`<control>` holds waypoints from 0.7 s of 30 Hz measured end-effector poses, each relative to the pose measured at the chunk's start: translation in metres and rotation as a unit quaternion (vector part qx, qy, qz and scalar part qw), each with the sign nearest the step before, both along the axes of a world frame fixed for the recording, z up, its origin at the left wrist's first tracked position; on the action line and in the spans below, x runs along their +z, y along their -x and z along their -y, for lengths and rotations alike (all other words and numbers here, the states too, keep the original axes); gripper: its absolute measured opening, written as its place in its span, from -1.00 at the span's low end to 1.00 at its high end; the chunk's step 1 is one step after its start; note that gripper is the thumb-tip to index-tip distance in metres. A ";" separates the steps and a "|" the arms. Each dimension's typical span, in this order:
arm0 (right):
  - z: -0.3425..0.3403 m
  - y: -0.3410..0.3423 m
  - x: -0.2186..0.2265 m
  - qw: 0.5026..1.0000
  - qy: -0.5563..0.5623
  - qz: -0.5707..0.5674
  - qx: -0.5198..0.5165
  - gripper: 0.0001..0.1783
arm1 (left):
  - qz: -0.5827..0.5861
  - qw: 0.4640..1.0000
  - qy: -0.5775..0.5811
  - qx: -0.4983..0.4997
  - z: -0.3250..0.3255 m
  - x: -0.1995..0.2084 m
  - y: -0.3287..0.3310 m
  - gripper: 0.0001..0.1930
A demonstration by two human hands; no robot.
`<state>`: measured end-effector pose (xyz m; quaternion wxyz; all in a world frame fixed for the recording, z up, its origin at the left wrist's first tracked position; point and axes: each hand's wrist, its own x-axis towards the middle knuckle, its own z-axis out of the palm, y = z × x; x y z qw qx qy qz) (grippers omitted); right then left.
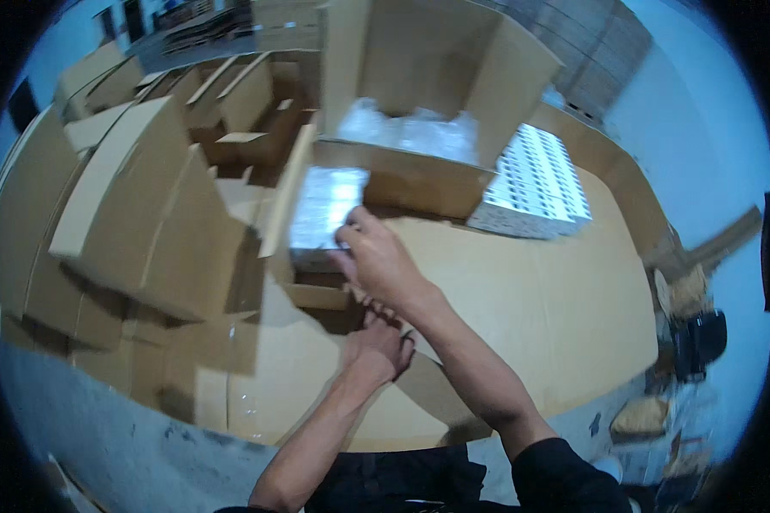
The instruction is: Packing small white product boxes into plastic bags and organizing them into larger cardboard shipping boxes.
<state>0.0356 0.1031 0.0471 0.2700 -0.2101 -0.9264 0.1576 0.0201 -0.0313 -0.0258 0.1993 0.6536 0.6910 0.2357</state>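
Observation:
An open cardboard carton (306, 296) stands in the middle of the table, with shiny white packs (323, 205) filling its left part. My right hand (376, 256) reaches into it, fingers curled at the right edge of the packs; whether they grip one is hidden. Nearer to me, my left hand (379, 346) is beside the carton's front right corner. Its fingers are bent together, and what they may hold cannot be made out.
Behind the carton a taller open box (428, 68) holds clear plastic bags (411, 130). White small boxes with dark dots (539, 184) are stacked at the far right. Large cardboard boxes (137, 197) crowd the left. A raised cardboard wall (612, 162) borders the table.

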 end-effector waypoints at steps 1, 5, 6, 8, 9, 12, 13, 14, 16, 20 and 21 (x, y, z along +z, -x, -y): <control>0.004 -0.004 0.006 0.999 0.024 -0.036 0.010 -0.73 | -0.019 1.000 0.022 0.006 0.000 -0.004 0.001 -0.47; 0.004 -0.035 0.028 0.991 0.048 -0.126 0.008 -0.69 | 0.001 0.995 -0.095 0.005 0.007 0.005 0.008 -0.51; -0.005 -0.053 0.032 0.991 0.037 -0.128 -0.020 -0.69 | 0.006 0.995 -0.101 0.007 0.005 0.012 0.007 -0.51; -0.028 -0.096 0.043 0.979 0.030 -0.195 -0.056 -0.70 | 0.010 0.993 -0.116 -0.011 -0.001 0.016 0.005 -0.52; -0.045 -0.119 0.040 0.972 -0.018 -0.217 -0.090 -0.70 | -0.009 0.991 -0.131 -0.012 -0.001 0.013 0.005 -0.52; -0.077 -0.189 0.045 0.943 0.033 -0.253 -0.215 -0.63 | -0.015 0.991 -0.130 -0.020 -0.001 0.019 -0.002 -0.54; -0.090 -0.210 0.041 0.930 0.044 -0.269 -0.246 -0.61 | -0.023 0.991 -0.130 -0.015 0.001 0.020 -0.001 -0.55; -0.101 -0.235 0.040 0.926 0.036 -0.270 -0.260 -0.61 | -0.028 0.991 -0.132 -0.013 0.001 0.022 -0.003 -0.56; -0.127 -0.275 0.031 0.905 0.014 -0.276 -0.324 -0.52 | -0.028 0.991 -0.125 -0.024 -0.001 0.025 -0.006 -0.57; -0.170 -0.328 0.005 0.891 -0.061 -0.255 -0.371 -0.49 | -0.032 0.992 -0.124 -0.012 -0.001 0.016 -0.001 -0.55; -0.176 -0.337 -0.002 0.886 -0.052 -0.238 -0.395 -0.47 | -0.027 0.991 -0.130 -0.010 -0.001 0.016 -0.001 -0.55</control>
